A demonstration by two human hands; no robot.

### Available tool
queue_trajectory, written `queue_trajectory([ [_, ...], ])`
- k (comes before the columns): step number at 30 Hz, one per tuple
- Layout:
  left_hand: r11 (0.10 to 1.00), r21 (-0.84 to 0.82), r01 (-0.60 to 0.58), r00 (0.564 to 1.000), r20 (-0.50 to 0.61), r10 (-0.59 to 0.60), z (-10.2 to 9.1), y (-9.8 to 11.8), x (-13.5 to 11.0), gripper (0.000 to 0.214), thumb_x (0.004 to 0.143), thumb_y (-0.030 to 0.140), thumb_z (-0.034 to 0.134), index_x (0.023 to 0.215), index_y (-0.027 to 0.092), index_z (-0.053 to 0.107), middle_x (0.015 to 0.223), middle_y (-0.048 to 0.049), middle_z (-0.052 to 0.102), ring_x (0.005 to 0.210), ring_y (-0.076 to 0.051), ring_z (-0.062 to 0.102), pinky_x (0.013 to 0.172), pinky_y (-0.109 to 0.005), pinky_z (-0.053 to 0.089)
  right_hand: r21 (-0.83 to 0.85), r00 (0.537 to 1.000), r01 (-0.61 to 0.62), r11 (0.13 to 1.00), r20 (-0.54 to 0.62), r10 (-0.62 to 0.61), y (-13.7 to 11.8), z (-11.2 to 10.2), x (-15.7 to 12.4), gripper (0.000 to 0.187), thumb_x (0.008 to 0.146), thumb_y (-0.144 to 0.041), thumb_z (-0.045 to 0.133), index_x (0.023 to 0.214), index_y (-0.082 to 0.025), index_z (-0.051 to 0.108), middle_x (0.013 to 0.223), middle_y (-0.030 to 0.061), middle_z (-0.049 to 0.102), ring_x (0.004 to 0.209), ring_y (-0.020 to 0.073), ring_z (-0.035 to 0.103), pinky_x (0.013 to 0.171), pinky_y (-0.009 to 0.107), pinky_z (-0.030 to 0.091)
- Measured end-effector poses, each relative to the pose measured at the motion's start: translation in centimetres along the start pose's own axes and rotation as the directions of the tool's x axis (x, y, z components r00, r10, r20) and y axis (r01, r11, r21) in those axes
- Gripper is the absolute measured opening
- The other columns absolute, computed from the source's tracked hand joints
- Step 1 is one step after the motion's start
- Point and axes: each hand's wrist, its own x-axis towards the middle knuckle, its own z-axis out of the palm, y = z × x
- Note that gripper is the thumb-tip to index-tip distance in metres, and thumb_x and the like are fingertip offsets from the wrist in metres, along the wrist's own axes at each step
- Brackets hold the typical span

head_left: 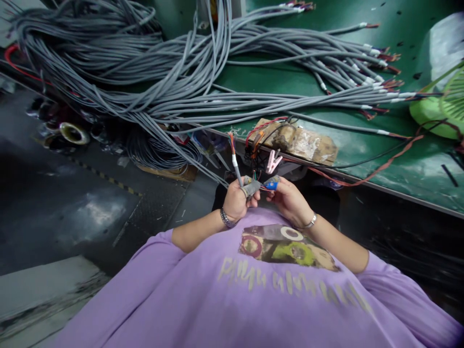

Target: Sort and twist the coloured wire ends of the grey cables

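Close in front of my chest, my left hand (237, 200) is closed round grey cable (237, 173). One cable end stands up from the fist, with a white band and thin orange and blue wires (232, 141) at its tip. Grey wrapping covers the left thumb. Facing it, my right hand (290, 200) pinches thin coloured wires (267, 188) that run between both hands. Blue and grey wraps cover its fingertips. A pink clip (273, 162) sits just beyond the hands at the bench edge.
Many grey cables (145, 63) with stripped ends lie across the green bench (369, 164). A taped cardboard piece (308, 145) lies at its edge. A light green fan (445, 101) stands at the right. Coiled cable (159, 150) lies below on the left.
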Motion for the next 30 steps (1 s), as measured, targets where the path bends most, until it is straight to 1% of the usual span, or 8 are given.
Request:
queue_trajectory([
  [6, 0.992, 0.064, 0.105, 0.981, 0.158, -0.114, -0.2, 0.3, 0.1, 0.039, 0.065, 0.045, 0.079, 0.064, 0.016, 0.053, 0.05, 0.0011, 0.059, 0.032, -0.007, 0.047, 0.031, -0.018, 0.025, -0.007, 0.995, 0.069, 0.998, 0.071, -0.069, -0.3, -0.1, 0.1, 0.027, 0.057, -0.03, 0.083, 0.066, -0.019, 0.06, 0.059, -0.0044, 0.052, 0.056, 0.0094, 0.044, 0.055, 0.025, 0.039],
  [10, 0.994, 0.041, 0.099, 0.986, 0.132, -0.104, -0.1, 0.3, 0.1, 0.036, 0.065, 0.041, 0.079, 0.065, 0.017, 0.053, 0.049, 0.0022, 0.059, 0.031, -0.007, 0.046, 0.03, -0.017, 0.025, 0.034, 0.994, 0.09, 0.995, 0.054, -0.092, -0.2, 0.0, -0.1, 0.027, 0.059, -0.03, 0.085, 0.067, -0.019, 0.062, 0.059, -0.0048, 0.053, 0.056, 0.0085, 0.045, 0.056, 0.023, 0.041],
  [14, 0.998, 0.014, 0.057, 0.995, 0.083, -0.058, -0.2, 0.1, -0.3, 0.03, 0.066, 0.036, 0.077, 0.065, 0.017, 0.053, 0.049, 0.0035, 0.058, 0.032, -0.006, 0.045, 0.031, -0.017, 0.029, 0.135, 0.995, 0.09, 0.987, -0.047, -0.085, -0.5, -0.8, 0.3, 0.032, 0.057, -0.03, 0.087, 0.071, -0.02, 0.06, 0.061, -0.0068, 0.053, 0.055, 0.0067, 0.045, 0.054, 0.02, 0.042],
  [18, 0.999, 0.024, 0.021, 0.995, 0.093, -0.023, -0.3, 0.4, -0.8, 0.027, 0.069, 0.036, 0.076, 0.066, 0.016, 0.056, 0.05, 0.003, 0.059, 0.032, -0.006, 0.045, 0.031, -0.016, 0.03, 0.158, 0.995, 0.008, 0.987, -0.096, 0.008, -1.6, -2.0, 1.3, 0.041, 0.062, -0.049, 0.085, 0.077, -0.021, 0.06, 0.066, -0.0045, 0.059, 0.055, 0.0074, 0.05, 0.054, 0.02, 0.047],
  [22, 0.999, 0.044, 0.005, 0.985, 0.175, -0.013, -0.3, 1.1, -0.6, 0.031, 0.067, 0.039, 0.078, 0.065, 0.015, 0.057, 0.05, 0.0022, 0.059, 0.033, -0.006, 0.045, 0.031, -0.016, 0.031, 0.025, 0.999, -0.01, 1.0, 0.037, 0.009, -2.8, -1.8, 2.4, 0.054, 0.069, -0.072, 0.072, 0.08, -0.02, 0.061, 0.073, 0.0007, 0.065, 0.055, 0.0094, 0.051, 0.051, 0.023, 0.046],
  [24, 1.0, 0.019, 0.012, 0.975, 0.221, -0.016, -0.4, 1.5, -0.1, 0.034, 0.064, 0.04, 0.08, 0.065, 0.016, 0.056, 0.049, 0.0026, 0.058, 0.032, -0.006, 0.045, 0.029, -0.017, 0.029, -0.053, 0.988, 0.053, 0.997, 0.145, -0.045, -3.0, -1.3, 3.0, 0.058, 0.068, -0.075, 0.071, 0.081, -0.02, 0.063, 0.073, 0.001, 0.065, 0.055, 0.0095, 0.05, 0.05, 0.023, 0.043],
  [26, 0.999, -0.018, 0.041, 0.963, 0.268, -0.035, -0.5, 1.8, 0.6, 0.035, 0.061, 0.04, 0.08, 0.067, 0.016, 0.056, 0.048, 0.003, 0.058, 0.03, -0.007, 0.044, 0.027, -0.017, 0.027, -0.111, 0.97, 0.179, 0.978, 0.184, -0.157, -2.9, -0.9, 3.6, 0.057, 0.068, -0.075, 0.071, 0.078, -0.019, 0.064, 0.068, -0.0001, 0.062, 0.053, 0.0088, 0.046, 0.049, 0.023, 0.04],
  [30, 0.988, -0.05, 0.148, 0.93, 0.347, -0.122, -0.6, 2.2, 1.8, 0.037, 0.059, 0.037, 0.082, 0.068, 0.015, 0.054, 0.049, 0.0028, 0.058, 0.029, -0.007, 0.042, 0.025, -0.018, 0.026, -0.166, 0.902, 0.432, 0.887, 0.057, -0.429, -1.8, -0.2, 4.3, 0.057, 0.073, -0.075, 0.066, 0.066, -0.019, 0.061, 0.058, -0.0016, 0.055, 0.051, 0.0079, 0.042, 0.05, 0.023, 0.036],
])
